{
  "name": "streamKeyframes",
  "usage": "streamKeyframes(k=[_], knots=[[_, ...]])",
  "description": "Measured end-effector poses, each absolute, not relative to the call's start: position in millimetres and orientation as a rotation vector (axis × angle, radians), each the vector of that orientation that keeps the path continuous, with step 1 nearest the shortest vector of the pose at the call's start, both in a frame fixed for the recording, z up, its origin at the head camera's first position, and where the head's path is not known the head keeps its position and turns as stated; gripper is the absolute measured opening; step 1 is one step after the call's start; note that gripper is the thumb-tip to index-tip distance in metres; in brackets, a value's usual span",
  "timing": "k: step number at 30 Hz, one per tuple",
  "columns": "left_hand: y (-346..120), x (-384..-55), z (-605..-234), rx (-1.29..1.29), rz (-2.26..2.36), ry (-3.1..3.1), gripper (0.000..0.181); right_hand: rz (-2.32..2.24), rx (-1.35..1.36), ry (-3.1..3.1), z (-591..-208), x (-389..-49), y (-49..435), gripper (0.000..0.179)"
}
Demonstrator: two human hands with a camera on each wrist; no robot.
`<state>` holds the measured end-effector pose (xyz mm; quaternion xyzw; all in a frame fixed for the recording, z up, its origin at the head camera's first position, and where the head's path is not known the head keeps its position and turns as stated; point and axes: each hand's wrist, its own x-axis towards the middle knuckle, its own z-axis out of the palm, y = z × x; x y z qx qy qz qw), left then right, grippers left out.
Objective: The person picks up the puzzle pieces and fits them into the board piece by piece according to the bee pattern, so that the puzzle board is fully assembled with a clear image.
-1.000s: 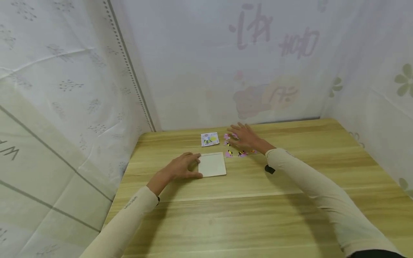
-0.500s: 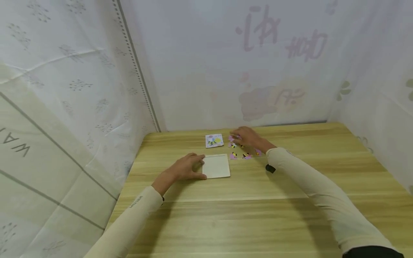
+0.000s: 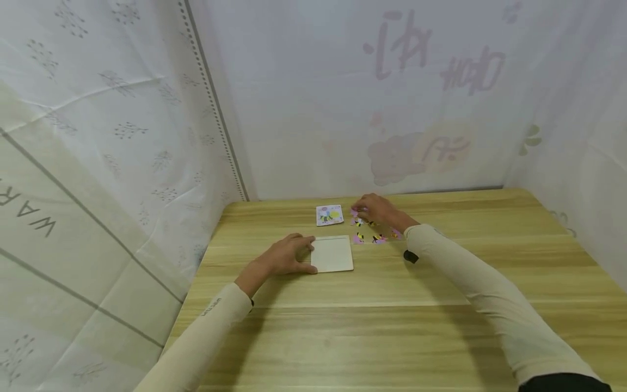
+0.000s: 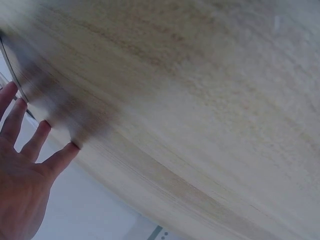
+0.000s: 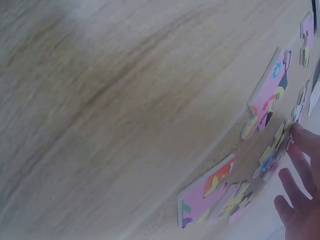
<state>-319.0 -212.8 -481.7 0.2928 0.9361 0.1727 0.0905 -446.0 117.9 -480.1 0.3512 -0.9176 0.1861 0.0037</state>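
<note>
My left hand rests at the left side of a blank cream square board, its thumb near the lower corner and fingers near the upper one. Those fingers look spread and fairly straight in the left wrist view. Beyond the board's right side, my right hand reaches among pink jigsaw puzzle pieces printed with yellow and black. Its fingers are drawn together on a piece at the far left of the group, partly hidden by the hand. In the right wrist view, a fingertip touches a puzzle piece.
A small picture card with a bee drawing lies behind the board. Everything lies on a wood-grain table. Printed white cloth hangs behind and beside the table.
My right hand's fingers have gone from spread out over the pieces to drawn together on one. The left hand stays at the board; the head view has shifted slightly.
</note>
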Motion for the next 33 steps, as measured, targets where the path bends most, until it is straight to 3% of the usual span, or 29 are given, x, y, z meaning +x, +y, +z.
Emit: streamKeyframes(k=[33], knots=[[-211, -318, -478, 0.849, 0.518, 2.777, 0.089, 0.711, 1.179, -2.783, -471, -407, 117, 0.023]])
